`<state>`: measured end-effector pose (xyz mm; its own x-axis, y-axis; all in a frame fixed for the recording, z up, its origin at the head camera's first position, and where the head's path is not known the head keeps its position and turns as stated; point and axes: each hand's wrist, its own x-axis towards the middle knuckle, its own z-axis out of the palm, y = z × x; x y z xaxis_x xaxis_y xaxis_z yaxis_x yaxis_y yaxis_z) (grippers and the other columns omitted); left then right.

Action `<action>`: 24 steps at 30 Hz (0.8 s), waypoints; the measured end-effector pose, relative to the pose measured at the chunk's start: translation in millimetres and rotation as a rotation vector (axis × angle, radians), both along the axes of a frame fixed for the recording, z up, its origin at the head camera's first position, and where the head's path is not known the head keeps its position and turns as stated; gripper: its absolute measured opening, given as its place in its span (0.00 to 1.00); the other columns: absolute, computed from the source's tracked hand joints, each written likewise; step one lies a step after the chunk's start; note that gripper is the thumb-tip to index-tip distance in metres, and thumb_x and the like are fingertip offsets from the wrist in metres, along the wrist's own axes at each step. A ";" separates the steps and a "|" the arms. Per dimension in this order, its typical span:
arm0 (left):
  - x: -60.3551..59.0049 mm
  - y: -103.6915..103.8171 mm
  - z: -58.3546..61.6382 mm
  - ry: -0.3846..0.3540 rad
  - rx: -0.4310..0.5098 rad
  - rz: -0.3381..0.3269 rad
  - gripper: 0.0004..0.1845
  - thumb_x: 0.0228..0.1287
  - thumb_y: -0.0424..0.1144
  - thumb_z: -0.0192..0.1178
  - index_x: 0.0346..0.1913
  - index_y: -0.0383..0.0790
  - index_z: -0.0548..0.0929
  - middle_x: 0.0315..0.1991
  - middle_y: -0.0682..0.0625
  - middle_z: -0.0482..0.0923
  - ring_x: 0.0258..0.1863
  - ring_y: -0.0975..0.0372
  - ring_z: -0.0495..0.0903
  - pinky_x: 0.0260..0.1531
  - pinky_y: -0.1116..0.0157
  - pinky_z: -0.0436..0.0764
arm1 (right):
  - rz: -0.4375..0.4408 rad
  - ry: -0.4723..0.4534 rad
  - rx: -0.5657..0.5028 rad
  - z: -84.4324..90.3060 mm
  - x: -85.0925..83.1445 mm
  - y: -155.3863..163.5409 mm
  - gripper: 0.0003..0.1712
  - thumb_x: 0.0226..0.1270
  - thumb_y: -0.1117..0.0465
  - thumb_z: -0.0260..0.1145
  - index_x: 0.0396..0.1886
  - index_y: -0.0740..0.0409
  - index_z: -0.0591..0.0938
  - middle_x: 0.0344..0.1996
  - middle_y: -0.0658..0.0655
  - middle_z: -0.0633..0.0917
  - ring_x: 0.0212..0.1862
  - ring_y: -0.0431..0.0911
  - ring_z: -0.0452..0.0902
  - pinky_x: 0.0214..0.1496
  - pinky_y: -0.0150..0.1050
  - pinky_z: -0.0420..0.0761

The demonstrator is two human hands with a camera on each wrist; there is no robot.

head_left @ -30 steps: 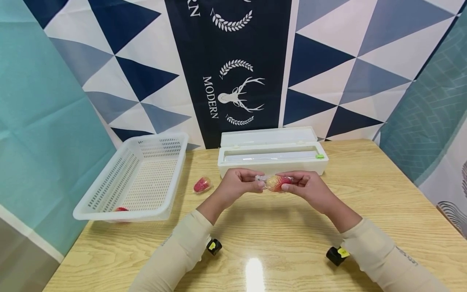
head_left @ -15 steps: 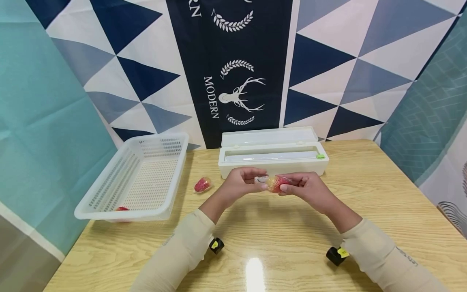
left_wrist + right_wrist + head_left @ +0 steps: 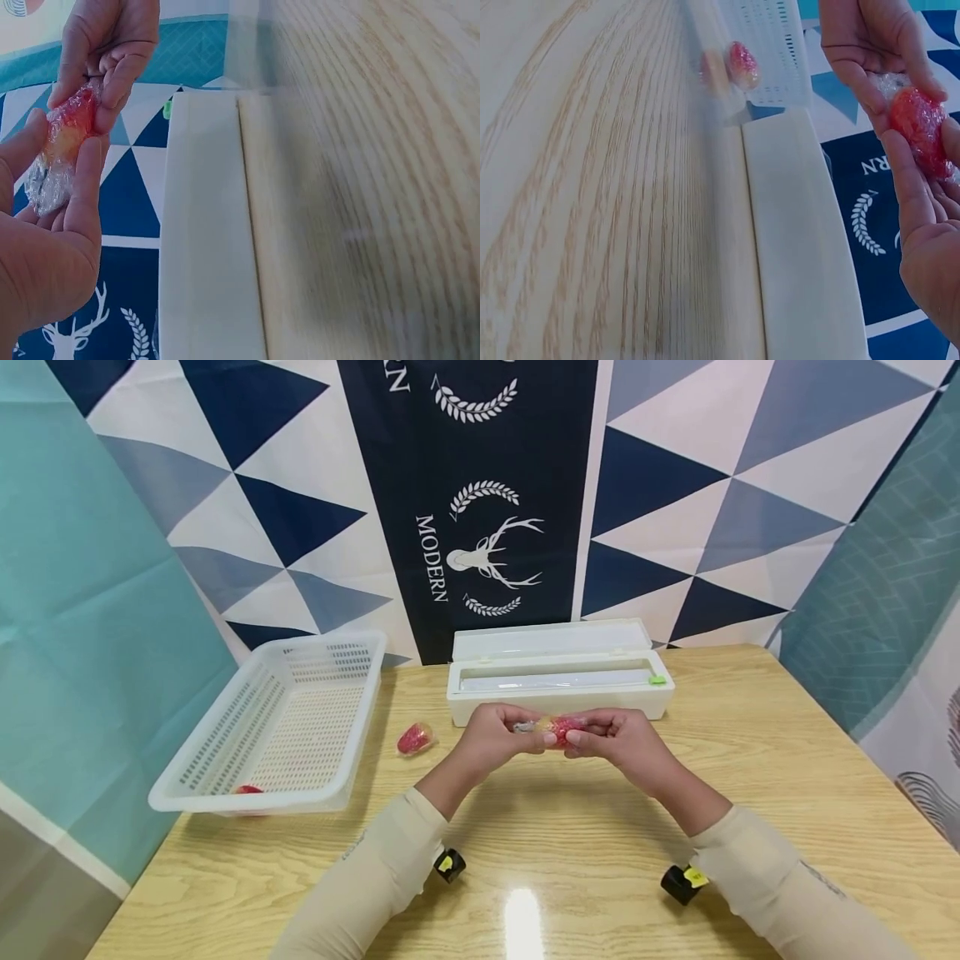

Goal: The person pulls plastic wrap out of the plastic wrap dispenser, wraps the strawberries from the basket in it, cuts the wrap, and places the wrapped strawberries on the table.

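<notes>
A small red-and-yellow fruit in clear cling film [image 3: 559, 732] is held up in front of the white cling film dispenser [image 3: 562, 702]. My left hand [image 3: 495, 737] pinches its left end between thumb and fingers, where loose film bunches up, plain in the left wrist view on the wrapped fruit [image 3: 66, 139]. From the other end, my right hand [image 3: 628, 745] grips it with thumb and fingertips. The red side of the fruit [image 3: 921, 127] faces the right wrist camera. Left of the hands, a second wrapped fruit [image 3: 416, 739] lies on the wooden table.
A white perforated plastic basket [image 3: 360, 727] stands at the left, with a red fruit [image 3: 249, 789] near its front wall. The dispenser's lid [image 3: 551, 641] is raised, and a green clip [image 3: 657, 680] sits at its right end. Patterned cloth [image 3: 480, 560] hangs behind the table.
My right hand has moved slightly left, closer to the left hand. The fruit has turned, showing more red and less yellow. Basket, dispenser and the other fruit stay put.
</notes>
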<state>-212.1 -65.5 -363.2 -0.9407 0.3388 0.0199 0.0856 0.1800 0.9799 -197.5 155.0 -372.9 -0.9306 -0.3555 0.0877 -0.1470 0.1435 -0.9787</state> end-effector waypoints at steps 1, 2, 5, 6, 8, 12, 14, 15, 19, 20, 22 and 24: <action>0.1 -0.8 -0.3 -0.007 0.004 0.003 0.14 0.55 0.36 0.73 0.44 0.35 0.88 0.37 0.49 0.85 0.32 0.59 0.86 0.39 0.62 0.84 | -0.002 -0.005 -0.001 -0.3 -0.7 -1.1 0.28 0.66 0.57 0.68 0.55 0.76 0.77 0.44 0.65 0.85 0.42 0.50 0.86 0.49 0.40 0.81; 0.1 -1.5 -0.9 -0.011 0.013 -0.001 0.14 0.55 0.36 0.73 0.45 0.34 0.88 0.37 0.48 0.86 0.32 0.59 0.86 0.39 0.63 0.84 | -0.001 -0.005 -0.002 -0.5 -1.1 -1.9 0.27 0.66 0.57 0.68 0.55 0.76 0.77 0.44 0.66 0.85 0.41 0.50 0.86 0.49 0.40 0.82; -0.2 -4.5 -2.9 0.035 -0.035 -0.024 0.19 0.55 0.39 0.73 0.49 0.35 0.86 0.40 0.49 0.86 0.36 0.61 0.85 0.42 0.64 0.83 | -0.002 -0.014 0.002 -1.4 -2.7 -3.1 0.28 0.66 0.57 0.68 0.54 0.77 0.77 0.43 0.66 0.85 0.41 0.50 0.86 0.49 0.41 0.82; -0.1 -5.6 -3.1 0.078 -0.078 -0.033 0.22 0.54 0.41 0.74 0.52 0.36 0.85 0.44 0.49 0.85 0.40 0.61 0.85 0.44 0.64 0.82 | -0.002 -0.020 0.007 -1.5 -3.1 -3.4 0.28 0.66 0.57 0.68 0.54 0.76 0.77 0.43 0.66 0.85 0.41 0.50 0.86 0.49 0.41 0.82; 0.6 -7.7 -3.1 0.217 -0.204 -0.050 0.30 0.50 0.45 0.76 0.57 0.39 0.83 0.50 0.51 0.83 0.46 0.62 0.82 0.47 0.65 0.80 | -0.004 -0.029 0.018 -1.6 -4.1 -4.2 0.28 0.66 0.57 0.68 0.54 0.76 0.76 0.43 0.66 0.85 0.41 0.49 0.86 0.49 0.41 0.82; 5.4 -7.2 2.0 0.543 -0.432 -0.068 0.35 0.46 0.44 0.79 0.60 0.40 0.81 0.56 0.51 0.80 0.52 0.62 0.79 0.50 0.69 0.77 | -0.002 -0.046 0.029 -0.9 -4.6 -5.8 0.28 0.67 0.56 0.68 0.54 0.76 0.76 0.43 0.65 0.85 0.41 0.50 0.86 0.48 0.42 0.82; 7.7 -5.7 4.6 0.656 -0.482 -0.077 0.30 0.47 0.42 0.78 0.56 0.39 0.83 0.53 0.50 0.82 0.50 0.61 0.80 0.49 0.71 0.77 | 0.006 -0.053 0.024 -1.0 -4.7 -6.3 0.28 0.67 0.55 0.68 0.54 0.76 0.76 0.43 0.64 0.85 0.41 0.50 0.86 0.47 0.42 0.82; 8.7 -5.1 5.7 0.688 -0.492 -0.082 0.28 0.48 0.40 0.78 0.54 0.38 0.84 0.51 0.49 0.83 0.49 0.61 0.80 0.48 0.71 0.78 | 0.011 -0.056 0.022 -1.2 -4.8 -6.4 0.28 0.67 0.55 0.67 0.54 0.76 0.76 0.43 0.64 0.86 0.41 0.51 0.86 0.47 0.41 0.83; 10.1 -6.3 6.7 0.720 -0.524 -0.065 0.24 0.49 0.40 0.77 0.51 0.38 0.86 0.47 0.49 0.84 0.46 0.62 0.81 0.46 0.73 0.77 | 0.044 -0.050 0.015 -2.0 -5.2 -4.3 0.28 0.69 0.55 0.66 0.55 0.76 0.75 0.44 0.65 0.85 0.42 0.53 0.86 0.48 0.42 0.82; 10.3 -7.6 6.7 0.710 -0.529 -0.053 0.24 0.49 0.40 0.77 0.51 0.38 0.86 0.47 0.49 0.85 0.46 0.62 0.81 0.46 0.73 0.78 | 0.055 -0.045 0.017 -2.2 -5.3 -3.1 0.28 0.69 0.55 0.65 0.56 0.77 0.75 0.44 0.66 0.85 0.43 0.53 0.85 0.48 0.42 0.82; 10.5 -11.1 5.9 0.680 -0.538 -0.022 0.24 0.49 0.41 0.77 0.51 0.39 0.86 0.47 0.49 0.84 0.46 0.62 0.81 0.45 0.72 0.78 | 0.071 -0.036 0.024 -3.0 -6.1 0.2 0.28 0.71 0.55 0.63 0.57 0.76 0.74 0.46 0.68 0.84 0.44 0.54 0.85 0.49 0.43 0.82; 10.2 -15.6 4.3 0.654 -0.544 0.008 0.24 0.49 0.42 0.77 0.51 0.38 0.86 0.47 0.49 0.84 0.45 0.62 0.81 0.45 0.70 0.79 | 0.077 -0.030 0.038 -4.2 -7.4 4.4 0.28 0.73 0.54 0.61 0.57 0.76 0.74 0.47 0.70 0.83 0.45 0.53 0.85 0.49 0.44 0.82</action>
<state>-201.9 -81.1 -359.0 -0.7987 0.4525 0.3965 0.6015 0.6147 0.5102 -204.9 159.4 -377.1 -0.9024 -0.4285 0.0455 -0.1301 0.1704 -0.9767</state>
